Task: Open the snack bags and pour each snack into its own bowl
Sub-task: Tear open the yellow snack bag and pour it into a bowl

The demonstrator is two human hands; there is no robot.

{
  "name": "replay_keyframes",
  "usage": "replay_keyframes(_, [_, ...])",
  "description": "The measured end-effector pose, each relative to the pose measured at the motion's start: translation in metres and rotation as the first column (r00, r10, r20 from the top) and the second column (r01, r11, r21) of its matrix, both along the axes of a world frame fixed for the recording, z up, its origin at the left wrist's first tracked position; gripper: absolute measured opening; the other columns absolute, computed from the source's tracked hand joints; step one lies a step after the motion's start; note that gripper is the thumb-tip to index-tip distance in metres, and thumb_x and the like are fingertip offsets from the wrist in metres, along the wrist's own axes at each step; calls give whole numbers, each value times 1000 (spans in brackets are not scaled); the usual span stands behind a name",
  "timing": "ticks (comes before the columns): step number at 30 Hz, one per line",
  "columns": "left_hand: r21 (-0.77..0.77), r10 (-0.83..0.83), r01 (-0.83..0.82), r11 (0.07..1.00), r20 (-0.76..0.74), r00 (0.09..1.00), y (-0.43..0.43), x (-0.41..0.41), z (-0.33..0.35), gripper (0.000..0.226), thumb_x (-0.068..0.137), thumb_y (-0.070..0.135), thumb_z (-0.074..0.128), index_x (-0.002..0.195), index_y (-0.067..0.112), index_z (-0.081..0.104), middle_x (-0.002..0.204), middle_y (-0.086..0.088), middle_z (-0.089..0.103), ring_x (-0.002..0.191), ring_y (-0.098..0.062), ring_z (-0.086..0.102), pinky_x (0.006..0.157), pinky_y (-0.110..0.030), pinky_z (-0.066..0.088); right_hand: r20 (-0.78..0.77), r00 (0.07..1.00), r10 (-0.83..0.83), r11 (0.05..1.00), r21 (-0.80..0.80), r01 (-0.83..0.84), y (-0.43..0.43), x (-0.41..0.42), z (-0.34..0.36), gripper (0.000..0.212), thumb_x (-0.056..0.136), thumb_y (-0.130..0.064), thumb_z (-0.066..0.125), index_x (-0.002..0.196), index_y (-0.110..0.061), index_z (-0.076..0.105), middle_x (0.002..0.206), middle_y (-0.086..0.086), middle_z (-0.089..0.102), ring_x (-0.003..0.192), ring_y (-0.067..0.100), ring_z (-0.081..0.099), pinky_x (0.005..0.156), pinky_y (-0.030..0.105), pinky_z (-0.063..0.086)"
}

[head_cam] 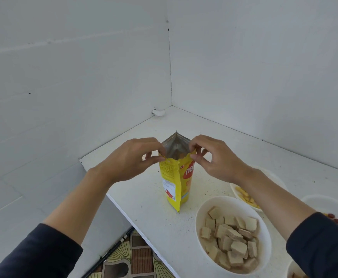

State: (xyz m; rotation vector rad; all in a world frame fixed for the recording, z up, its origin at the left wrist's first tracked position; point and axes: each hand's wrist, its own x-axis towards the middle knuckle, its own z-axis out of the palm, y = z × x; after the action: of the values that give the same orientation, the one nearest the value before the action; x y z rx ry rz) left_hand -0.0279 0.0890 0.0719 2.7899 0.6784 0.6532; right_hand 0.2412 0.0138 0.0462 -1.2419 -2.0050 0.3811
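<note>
Pinching: fingers of the right hand are pressed together on the right lip of the yellow snack bag; those of the left hand nip the left lip the same way.
Bag mouth: pulled apart between the two pinches, silver lining showing, top edge torn and ragged.
Bag position: upright on the white tabletop, near its left edge, in front of the wall corner and just beside the wafer bowl.
Bag contents: cannot tell from this angle whether anything is left inside.
Done so far: the wafer bowl holds a heap of pale square wafer pieces; a second bowl behind the right forearm holds yellow stick-like snacks; a third bowl at the right edge shows red and orange pieces.
Likely match: the wafers probably came from this yellow bag, though that is a judgement only.
Left to do: a fourth bowl peeks in at the bottom right corner with something reddish in it; no unopened bags are in view, so the task looks close to finished.
</note>
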Motion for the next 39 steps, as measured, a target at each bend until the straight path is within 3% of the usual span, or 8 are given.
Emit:
replay_keyframes(5, [45, 44, -41, 998, -82, 996, 3, 5, 5, 18, 98, 47, 63, 106, 31, 66, 109, 17, 60, 78, -8, 61, 66, -32, 51, 65, 997, -29, 998, 53, 26, 4, 1, -5, 10, 93, -25, 71, 100, -22, 66, 105, -12, 58, 91, 14, 56, 76, 35, 51])
replay_keyframes(14, [-71, 37, -47, 996, -144, 989, 11, -1, 7, 30, 99, 52, 53, 93, 27, 68, 87, 10, 63, 80, -12, 58, 69, -23, 44, 188, 981, -48, 995, 97, 30, 9, 14, -8, 4, 97, -28, 64, 95, -24, 65, 97, -16, 54, 95, 11, 46, 83, 25, 38])
replay_keyframes(19, [-322, 301, -240, 916, 154, 941, 3, 16, 7, 37, 89, 55, 63, 72, 25, 77, 94, 7, 64, 71, -10, 67, 66, -17, 47, 112, 993, -30, 992, 127, 16, 8, 11, -3, 9, 90, -28, 74, 95, -21, 71, 103, -9, 62, 95, 12, 55, 83, 24, 44])
replay_keyframes(21, [-419, 408, -330, 846, 108, 907, 3, 26, 10, 30, 82, 50, 78, 70, 23, 75, 95, 8, 65, 66, -7, 71, 65, -18, 49, 112, 994, 2, 993, 121, -15, 7, 7, -2, 9, 89, -25, 76, 95, -20, 73, 104, -6, 63, 97, 12, 58, 85, 22, 44])
replay_keyframes(24, [-552, 410, -333, 765, 18, 912, 3, 34, 15, 11, 83, 24, 84, 78, 21, 75, 92, 8, 75, 66, -13, 75, 72, -34, 55, 106, 994, 15, 992, 122, -28, 8, 4, -1, 9, 90, -25, 73, 96, -18, 74, 103, -6, 64, 100, 12, 58, 86, 20, 43])
replay_keyframes(29, [-540, 428, -393, 744, -66, 901, 0, 41, 19, 21, 81, 6, 70, 87, 25, 78, 94, 9, 76, 65, -15, 75, 81, -36, 58, 108, 994, 0, 994, 110, -12, 6, 7, -1, 12, 90, -27, 73, 101, -21, 72, 111, -9, 61, 100, 10, 57, 84, 22, 47])
replay_keyframes(35, [-428, 451, -439, 790, -79, 889, -3, 53, 20, 30, 79, 6, 68, 99, 26, 79, 106, 11, 73, 93, -15, 69, 83, -34, 59, 175, 982, -69, 998, 11, 68, 13, 6, -4, 15, 93, -30, 64, 107, -30, 71, 131, -9, 46, 123, 11, 43, 103, 28, 36])
replay_keyframes(39, [-384, 531, -499, 777, -27, 847, 4, 35, 14, 23, 82, 14, 72, 86, 35, 78, 93, 16, 75, 65, -4, 62, 70, -28, 51, 214, 959, -186, 980, -29, 196, 16, 19, -9, 19, 101, -35, 54, 113, -26, 66, 115, -10, 56, 112, 13, 47, 95, 35, 44])
